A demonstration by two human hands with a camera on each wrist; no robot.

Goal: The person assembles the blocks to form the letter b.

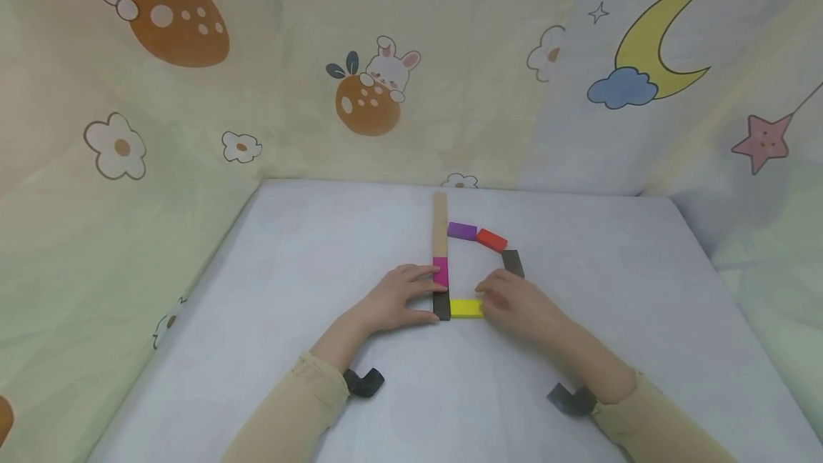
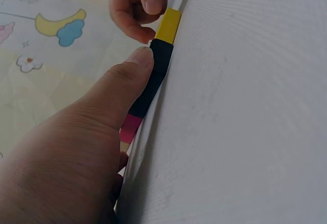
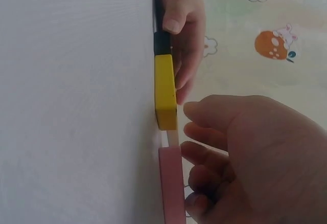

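In the head view my left hand [image 1: 401, 299] rests at the lower end of an upright line of blocks. Its fingers touch the magenta block [image 1: 440, 271], and its thumb lies along the black block [image 2: 158, 63]. A yellow block [image 1: 466, 308] extends right from the black one's base. My right hand [image 1: 524, 309] hovers over that block's right end, fingers loosely bent with nothing between them. Beside those fingers in the right wrist view stands a pink block [image 3: 172, 183], a small gap from the yellow one; the hand hides it from the head view.
A plain wood-coloured strip [image 1: 440, 223] continues the line upward. From it a purple block [image 1: 462, 231], a red block [image 1: 492, 239] and a second black block [image 1: 512, 261] curve to the right. All lie on a white-covered table [image 1: 308, 234], with a printed cloth [image 1: 450, 91] behind.
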